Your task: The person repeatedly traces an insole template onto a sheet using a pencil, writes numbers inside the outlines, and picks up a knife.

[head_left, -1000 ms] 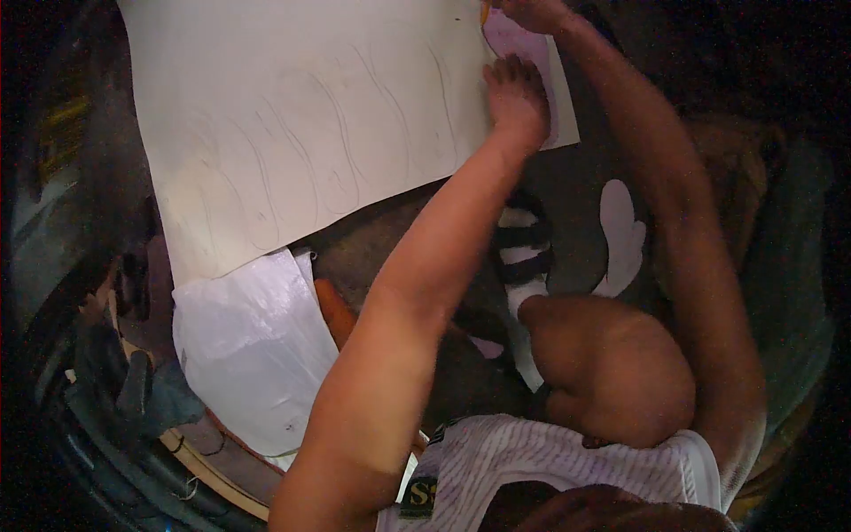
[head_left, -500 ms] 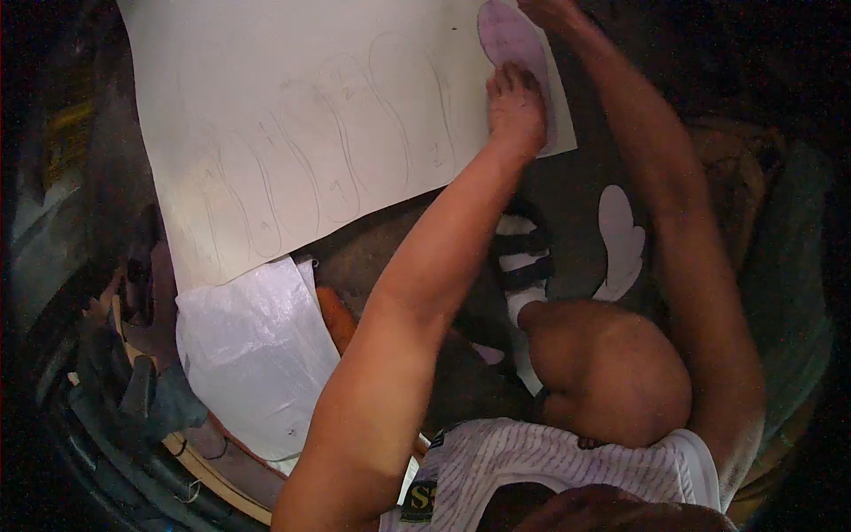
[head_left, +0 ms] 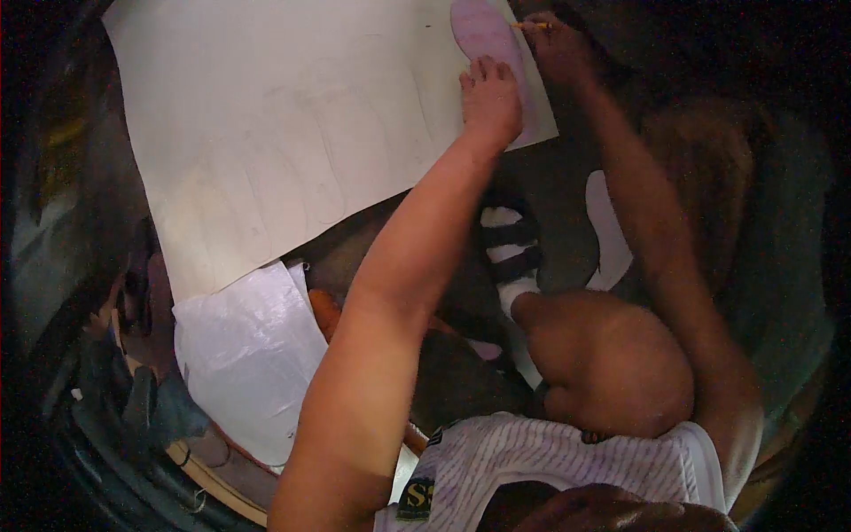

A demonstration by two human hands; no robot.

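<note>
A pinkish-purple sole-shaped template [head_left: 483,34] lies on a large white sheet [head_left: 266,80], close to its right edge. My left hand [head_left: 493,99] rests on the template, fingers stretched out and pressing it against the sheet. Between the fingers of my right hand [head_left: 562,51] is a yellow-orange pencil [head_left: 537,26], its tip at the template's right edge. Faint sole outlines are drawn in a row across the lower part of the sheet.
White sole-shaped pieces [head_left: 606,232] lie right of a strapped sandal [head_left: 512,239], partly behind my right forearm. Shiny white plastic [head_left: 253,346] sits below the sheet's lower left corner. An orange item [head_left: 324,310] shows beside it. Dark tubing and clutter [head_left: 97,443] border the lower left.
My right hand has come down along the template's right side, and the pencil now shows. My left hand stays on the template. The whole view has shifted slightly.
</note>
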